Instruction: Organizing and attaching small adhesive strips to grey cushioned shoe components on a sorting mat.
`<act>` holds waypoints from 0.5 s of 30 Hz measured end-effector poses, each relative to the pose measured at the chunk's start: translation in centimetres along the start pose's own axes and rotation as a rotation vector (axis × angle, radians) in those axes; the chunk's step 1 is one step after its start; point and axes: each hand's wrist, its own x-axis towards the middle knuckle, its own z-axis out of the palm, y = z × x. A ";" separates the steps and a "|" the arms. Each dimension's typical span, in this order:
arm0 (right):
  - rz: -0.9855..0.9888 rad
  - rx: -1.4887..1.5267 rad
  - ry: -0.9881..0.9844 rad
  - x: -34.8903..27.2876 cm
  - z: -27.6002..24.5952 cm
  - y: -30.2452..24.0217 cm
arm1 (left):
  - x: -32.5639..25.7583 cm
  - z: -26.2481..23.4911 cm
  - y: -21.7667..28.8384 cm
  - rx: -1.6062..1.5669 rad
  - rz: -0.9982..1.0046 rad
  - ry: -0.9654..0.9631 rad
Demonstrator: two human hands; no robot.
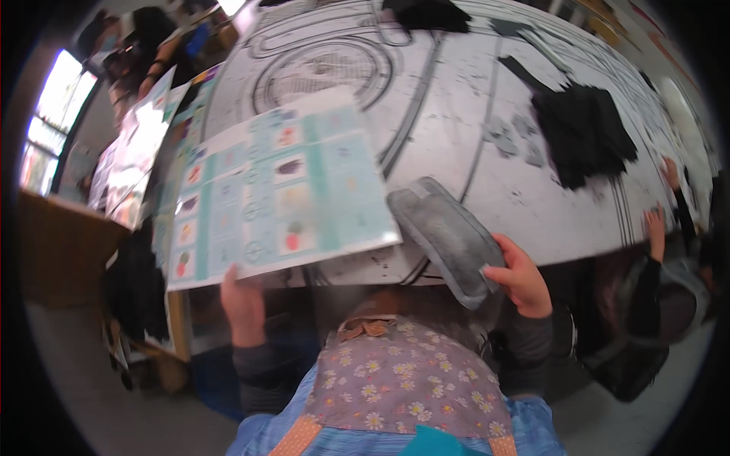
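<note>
- Left hand (243, 300) grips the near edge of a large printed sheet (277, 190), pale teal with small picture squares; fingers are curled around the edge from below. The sheet lies on the table (471, 152), with its near edge past the table's rim.
- Right hand (521, 275) is closed around the near end of a grey tray (449, 237), thumb on top. The tray lies tilted on the table's edge, just beside the sheet's right corner, possibly touching it.
- Risk: the sheet is thin and held at one point only. A pull on that corner could crease or tear it, or swing the far end into the other sheets (137, 152) at the left.
- Risk: the tray overhangs the rim. If the grip loosens, it would likely tip off toward the person's lap.
- Risk: tray corner and sheet corner are close; sliding either could catch the other and drag it.
- Black cloths (582, 133) lie well apart, further up the table; no conflict judged there.
- Another person's hands (655, 228) rest at the table's right edge, near the tray's side; a wide swing of the tray could reach them.
</note>
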 end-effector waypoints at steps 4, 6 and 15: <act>-0.089 0.132 0.000 0.6 0.0 0.3 | 3.0 -3.5 0.0 -0.089 -0.032 0.058; -0.196 0.300 0.027 0.3 -0.1 0.5 | 3.5 -3.9 -0.5 -0.102 -0.020 -0.005; -0.701 0.482 0.447 -3.7 -2.0 0.8 | 2.6 -2.1 -1.2 0.009 0.042 0.075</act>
